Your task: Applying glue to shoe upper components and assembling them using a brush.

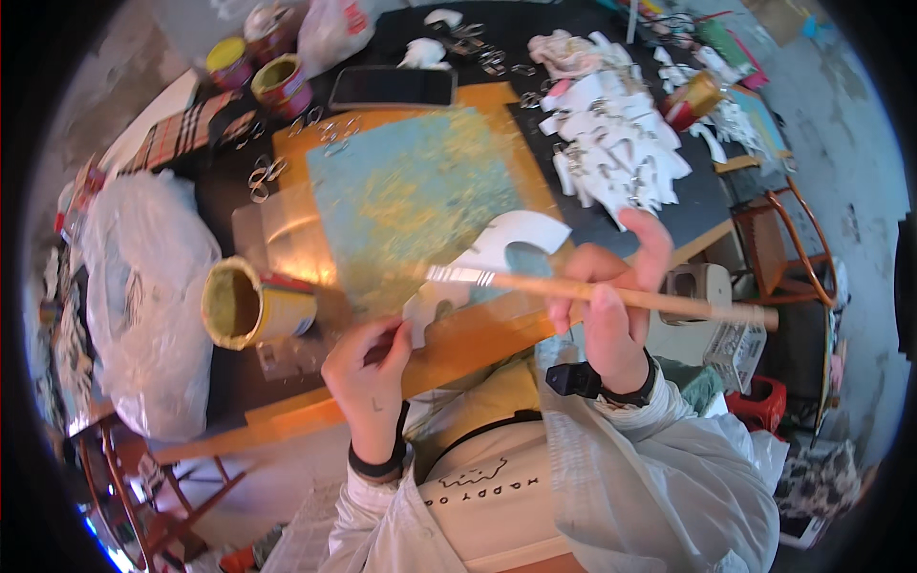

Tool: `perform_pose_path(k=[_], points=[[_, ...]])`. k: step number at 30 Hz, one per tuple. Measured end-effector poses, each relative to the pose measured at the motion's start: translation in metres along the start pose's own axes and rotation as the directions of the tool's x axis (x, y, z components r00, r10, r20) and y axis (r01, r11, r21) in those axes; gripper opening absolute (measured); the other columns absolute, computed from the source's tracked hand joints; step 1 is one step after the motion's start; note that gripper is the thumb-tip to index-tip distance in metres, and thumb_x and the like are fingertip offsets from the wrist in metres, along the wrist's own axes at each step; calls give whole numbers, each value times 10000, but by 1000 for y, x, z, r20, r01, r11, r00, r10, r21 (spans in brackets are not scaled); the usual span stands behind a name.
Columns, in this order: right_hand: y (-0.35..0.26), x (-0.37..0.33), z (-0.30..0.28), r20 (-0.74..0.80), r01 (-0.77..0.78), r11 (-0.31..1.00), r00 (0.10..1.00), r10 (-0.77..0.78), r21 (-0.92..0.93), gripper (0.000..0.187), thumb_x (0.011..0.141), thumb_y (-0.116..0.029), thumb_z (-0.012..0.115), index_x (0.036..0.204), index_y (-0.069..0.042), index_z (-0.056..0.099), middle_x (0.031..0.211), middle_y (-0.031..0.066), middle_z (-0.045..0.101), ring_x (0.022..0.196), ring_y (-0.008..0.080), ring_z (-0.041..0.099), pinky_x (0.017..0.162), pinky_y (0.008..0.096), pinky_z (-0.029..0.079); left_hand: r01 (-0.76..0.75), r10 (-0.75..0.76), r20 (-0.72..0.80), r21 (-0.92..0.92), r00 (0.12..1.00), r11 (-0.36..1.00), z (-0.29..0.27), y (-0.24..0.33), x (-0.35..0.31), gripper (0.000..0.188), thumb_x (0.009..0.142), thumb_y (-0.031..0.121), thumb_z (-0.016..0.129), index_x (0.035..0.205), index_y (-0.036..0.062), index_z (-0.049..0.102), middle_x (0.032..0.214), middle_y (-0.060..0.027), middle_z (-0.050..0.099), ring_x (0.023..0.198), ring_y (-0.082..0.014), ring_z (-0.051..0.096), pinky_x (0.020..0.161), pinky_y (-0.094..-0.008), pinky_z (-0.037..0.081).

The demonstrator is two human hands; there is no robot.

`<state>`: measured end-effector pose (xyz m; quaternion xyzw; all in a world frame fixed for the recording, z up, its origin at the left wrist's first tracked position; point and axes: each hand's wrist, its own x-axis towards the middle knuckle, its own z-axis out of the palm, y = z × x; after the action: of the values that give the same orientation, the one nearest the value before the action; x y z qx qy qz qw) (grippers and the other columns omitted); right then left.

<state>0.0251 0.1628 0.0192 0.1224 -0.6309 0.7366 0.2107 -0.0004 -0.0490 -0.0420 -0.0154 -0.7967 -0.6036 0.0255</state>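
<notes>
My left hand pinches the near left end of a curved white cut-out piece between thumb and fingers. The piece lies over the lower right of a blue board smeared with yellow. In my right hand is a paintbrush with a long wooden handle, gripped by thumb and fingers while one finger is raised. The brush tip points left, above the piece and board; whether it touches either I cannot tell. An open yellow can with a coated rim stands left of the board, nearest my left hand.
A pile of white cut pieces lies at the far right beside a tilted can. Left stands a bulky clear plastic bag. Behind the board are a phone, metal rings and another open can.
</notes>
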Motion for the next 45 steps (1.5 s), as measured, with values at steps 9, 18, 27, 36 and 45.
perform_pose_path(k=[9,18,27,36,45], points=[[-43,63,37,109,103,994,988,-108,47,233,899,-110,525,1014,-44,333,737,98,547,542,87,468,485,203,386,-52,52,-7,-9,999,999,-9,-3,-3,83,766,18,683,823,-32,648,705,-57,642,621,-91,596,586,-209,468],[-47,94,109,475,161,958,879,-30,-236,163,857,-107,554,795,-22,429,608,51,467,465,80,390,430,221,295,-139,139,-6,-7,990,990,-15,2,-1,98,733,48,705,819,27,663,744,-109,642,617,-209,628,580,-277,501],[-1,105,162,582,354,835,812,-51,-421,152,844,-85,604,770,-20,487,633,34,428,517,102,389,476,251,313,-113,111,32,46,993,993,-23,5,4,113,740,67,693,838,29,653,754,-116,637,649,-240,632,600,-301,500],[14,106,172,551,158,864,820,156,-479,211,860,-130,600,739,-41,452,614,40,431,507,115,400,464,261,330,-110,109,-25,-52,994,993,-17,-2,7,152,717,69,688,847,15,629,774,-150,618,686,-331,602,602,-356,479],[27,103,175,530,148,831,825,195,-536,209,851,-142,615,748,-42,464,620,54,443,502,133,427,466,270,350,-73,73,-6,17,997,997,-16,-8,6,160,714,92,697,835,16,624,727,-142,603,634,-316,593,562,-370,476]])
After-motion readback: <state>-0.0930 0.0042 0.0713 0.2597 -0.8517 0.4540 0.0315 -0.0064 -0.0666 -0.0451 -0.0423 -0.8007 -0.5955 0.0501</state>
